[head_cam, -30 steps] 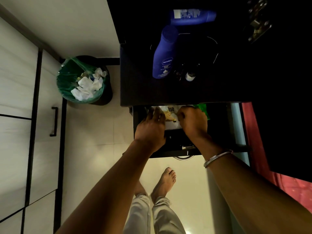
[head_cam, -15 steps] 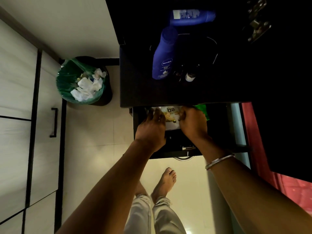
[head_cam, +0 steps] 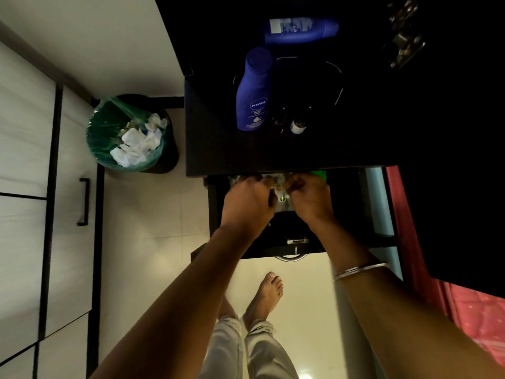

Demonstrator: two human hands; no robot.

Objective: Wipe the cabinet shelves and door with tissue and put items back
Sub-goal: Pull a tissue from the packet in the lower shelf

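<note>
1. Both hands reach into the open drawer (head_cam: 297,248) under the dark cabinet top (head_cam: 314,149). The left hand (head_cam: 247,205) and the right hand (head_cam: 310,201) have fingers curled onto a pale printed packet (head_cam: 281,187) lying between them near the drawer's back, so each grip looks closed on that packet (the fingertips are hidden under the cabinet's edge, so this is a judgement).

2. The step in hand seems to be settling an item back in place. Keep the packet flat and slide it straight in with even pressure from both sides, so it does not crumple or catch on the overhanging edge.

3. A green item (head_cam: 318,175) sits just beside the right hand at the back; ease the packet in without shoving that item.

4. The Nivea lotion bottle (head_cam: 252,91) stands on the cabinet top, another blue bottle (head_cam: 300,28) lies behind it and a small bottle (head_cam: 297,125) stands near it; these probably need returning too.

5. No fresh tissue shows in either hand; used ones fill the green-lined bin (head_cam: 128,135) on the floor to the left.
</note>
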